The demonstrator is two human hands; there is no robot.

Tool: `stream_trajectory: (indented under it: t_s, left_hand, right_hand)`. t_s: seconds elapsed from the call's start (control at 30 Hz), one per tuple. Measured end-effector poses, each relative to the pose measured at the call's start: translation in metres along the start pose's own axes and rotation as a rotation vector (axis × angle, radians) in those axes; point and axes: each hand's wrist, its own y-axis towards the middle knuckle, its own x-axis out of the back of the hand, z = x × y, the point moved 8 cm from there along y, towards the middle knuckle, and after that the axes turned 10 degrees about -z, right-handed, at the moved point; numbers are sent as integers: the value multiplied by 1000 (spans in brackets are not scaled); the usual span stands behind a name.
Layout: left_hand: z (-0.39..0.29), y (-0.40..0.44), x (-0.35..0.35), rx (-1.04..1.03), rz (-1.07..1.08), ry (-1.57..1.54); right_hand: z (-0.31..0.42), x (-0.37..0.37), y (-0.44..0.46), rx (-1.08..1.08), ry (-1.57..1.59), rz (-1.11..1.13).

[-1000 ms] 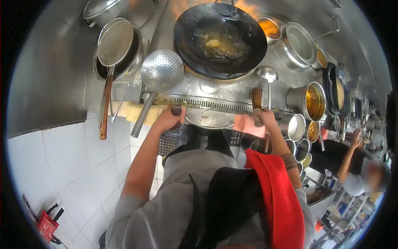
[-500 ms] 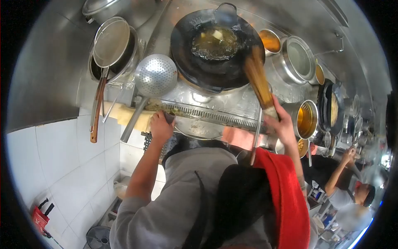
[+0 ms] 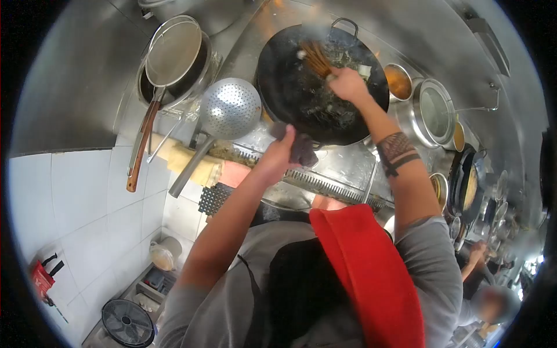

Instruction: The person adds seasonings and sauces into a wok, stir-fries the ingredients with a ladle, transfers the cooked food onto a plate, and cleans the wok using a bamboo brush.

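Note:
A large black wok sits on the stove with wet, foamy liquid and a pale chunk inside. My right hand is closed around a bamboo wok brush, whose bristles are down in the wok. At the wok's near rim, my left hand grips a folded dark cloth. Whether the cloth clasps the rim or its handle is hidden. Left of the wok lies a perforated skimmer, its grey handle reaching toward me.
A mesh strainer rests over a dark pan at left. Metal pots, one with orange liquid, and a lidded pot line the right. A slotted drain channel runs along the stove's front. Another person stands far right.
My right hand has carried the brush from beside the wok into it. My left hand has moved right and forward with the cloth to the wok's near rim. The view has shifted slightly.

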Motion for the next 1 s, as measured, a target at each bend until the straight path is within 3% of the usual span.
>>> stream_trajectory:
  t_s: [0.07, 0.1, 0.17, 0.3, 0.37, 0.47, 0.5, 0.53, 0.63, 0.7, 0.77, 0.8, 0.9, 0.93, 1.0]
  left_hand:
    - [1, 20, -3, 36, -224, 250]
    - [6, 23, -9, 33, -220, 254]
    - [17, 25, -20, 84, -199, 1]
    - [33, 20, -25, 311, -296, -52]
    - [40, 50, -20, 161, -232, -173]
    - [44, 65, -6, 22, -363, -86]
    - [40, 60, -11, 22, -356, -79]
    - [29, 49, -11, 26, -409, -16]
    - [24, 42, -8, -19, -426, 31]
    - [28, 46, -9, 62, -358, -54]
    - [23, 34, -14, 103, -322, -56]
    - [20, 31, -19, 142, -283, -56]
    - [23, 53, -4, 18, -328, 58]
    - [25, 59, -5, 11, -324, 62]
    - [24, 62, 6, -132, -412, 139]
  right_hand:
    - [29, -9, -10, 55, 127, -19]
    - [40, -8, -23, 163, 33, -45]
    - [31, 6, -61, 94, 103, 172]
    - [-46, 43, -80, 89, -224, 277]
    - [-77, 36, -32, -100, -163, 199]
    - [-31, 0, 28, 93, -60, -70]
    - [-3, 1, 19, -18, 88, 89]
    - [9, -7, 10, 76, 98, -92]
    - [11, 3, -60, 24, 137, 229]
    - [-39, 18, -87, 127, -10, 145]
    - [-75, 43, -71, -82, -199, 414]
    - [-78, 34, -45, -80, -193, 403]
    - [-44, 8, 26, -73, -3, 18]
    - [-6, 3, 30, 71, 101, -39]
    - [29, -17, 6, 26, 303, 69]
